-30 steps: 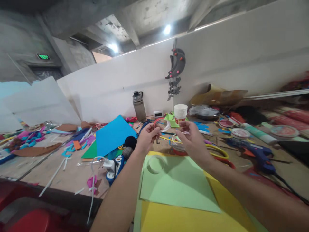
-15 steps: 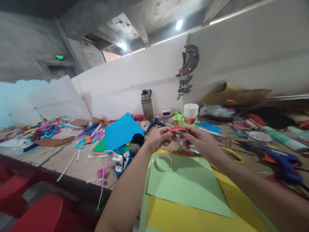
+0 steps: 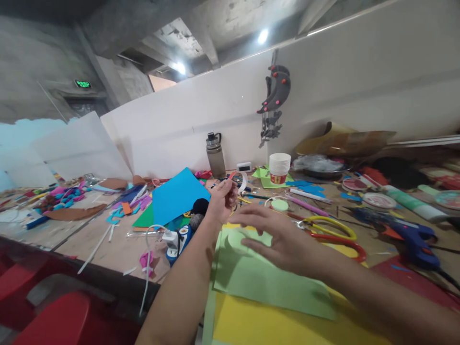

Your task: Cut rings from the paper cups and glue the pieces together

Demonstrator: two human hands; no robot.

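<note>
My left hand [image 3: 223, 199] is closed on a curled paper strip [image 3: 243, 182], red at one end and white along its curve, held above the table. My right hand [image 3: 268, 235] hovers over the light green paper [image 3: 273, 282], fingers spread, nothing gripped. A pale green ring [image 3: 233, 239] lies on that paper, partly behind my right fingers. Beneath the green sheet is yellow paper [image 3: 280, 321]. Scissors with yellow and red handles [image 3: 332, 227] lie right of my right hand.
A bottle [image 3: 216, 158], stacked paper cups [image 3: 280, 166] and a small white device [image 3: 244, 167] stand at the back. Blue paper [image 3: 178, 196] and a power strip [image 3: 178, 247] are on the left. A blue glue gun [image 3: 413, 239] lies at the right.
My right hand has let go of the red strip and come down toward the green paper, opening. My left hand has kept the strip and moved slightly left. The scissors now show more fully.
</note>
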